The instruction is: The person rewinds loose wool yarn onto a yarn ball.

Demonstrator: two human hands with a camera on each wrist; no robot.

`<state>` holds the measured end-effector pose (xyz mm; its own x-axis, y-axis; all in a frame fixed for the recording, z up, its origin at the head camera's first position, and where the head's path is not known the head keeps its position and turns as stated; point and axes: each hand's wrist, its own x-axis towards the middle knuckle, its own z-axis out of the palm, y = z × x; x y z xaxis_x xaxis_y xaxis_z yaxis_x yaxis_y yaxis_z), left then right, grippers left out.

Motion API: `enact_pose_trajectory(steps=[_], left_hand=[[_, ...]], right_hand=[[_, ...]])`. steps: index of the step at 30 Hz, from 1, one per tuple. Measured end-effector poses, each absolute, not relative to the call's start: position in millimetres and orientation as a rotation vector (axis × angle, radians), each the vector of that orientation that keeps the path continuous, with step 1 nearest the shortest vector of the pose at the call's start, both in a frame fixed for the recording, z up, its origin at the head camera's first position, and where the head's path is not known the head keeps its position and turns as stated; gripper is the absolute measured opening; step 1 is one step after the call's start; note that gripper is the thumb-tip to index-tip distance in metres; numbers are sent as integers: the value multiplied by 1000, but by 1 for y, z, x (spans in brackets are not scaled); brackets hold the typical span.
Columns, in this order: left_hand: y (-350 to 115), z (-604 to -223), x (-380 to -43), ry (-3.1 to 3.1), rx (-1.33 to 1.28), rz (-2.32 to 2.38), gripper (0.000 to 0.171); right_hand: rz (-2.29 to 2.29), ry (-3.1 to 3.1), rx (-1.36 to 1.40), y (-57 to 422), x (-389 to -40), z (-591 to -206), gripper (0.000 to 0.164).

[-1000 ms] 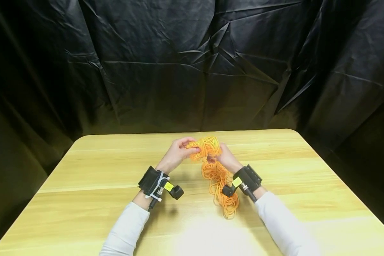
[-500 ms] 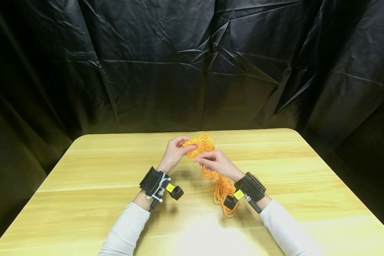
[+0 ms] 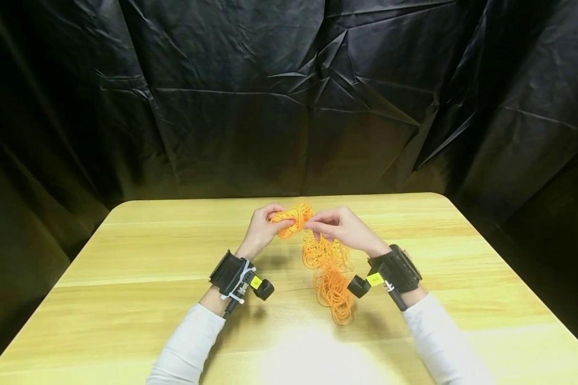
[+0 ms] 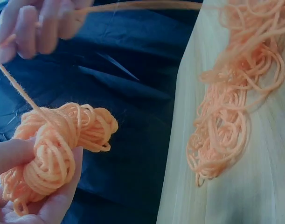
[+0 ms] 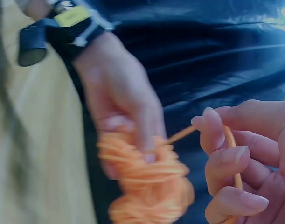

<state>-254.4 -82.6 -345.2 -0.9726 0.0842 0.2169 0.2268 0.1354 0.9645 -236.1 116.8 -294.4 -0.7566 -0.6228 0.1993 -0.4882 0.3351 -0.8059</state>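
Note:
My left hand point(image 3: 261, 230) grips a wound bundle of orange yarn point(image 4: 53, 144), thumb on one side and fingers on the other. Turns of yarn cross the bundle's middle, and loops stick out at its end. From it a single strand point(image 4: 22, 91) runs taut to my right hand point(image 3: 344, 229), which pinches it between thumb and forefinger. In the right wrist view the strand passes on along the curled fingers point(image 5: 231, 156) into the palm. A loose heap of orange yarn point(image 3: 334, 291) lies on the table below the right hand, its far part lighter in colour.
The pale wooden table point(image 3: 149, 299) reaches back to a black sheet point(image 3: 231, 144) hanging behind it. Each wrist wears a black strap with a small camera point(image 3: 264, 289) that juts inward.
My right hand has gone from behind the bundle, across its near side, then out to the right with the strand. The left hand has tilted the bundle and shifted slightly left.

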Motion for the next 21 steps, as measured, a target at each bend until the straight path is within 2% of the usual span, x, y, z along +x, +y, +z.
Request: enact_pose_trajectory(steps=[12,16,21], left_hand=[[-86,-348,-255,-2423,-318,-1892,25],[-87,-347,-254,-2496,-458,-1930,27],[-88,-344,-251,-2525,-654,-2040,35]], right_hand=[[-1778,2298,-1118,133,-246,-244,21],[-1968,2200,-1105,131,-256,-243,19],[-2128,2127,-908,127,-276,-263,15]])
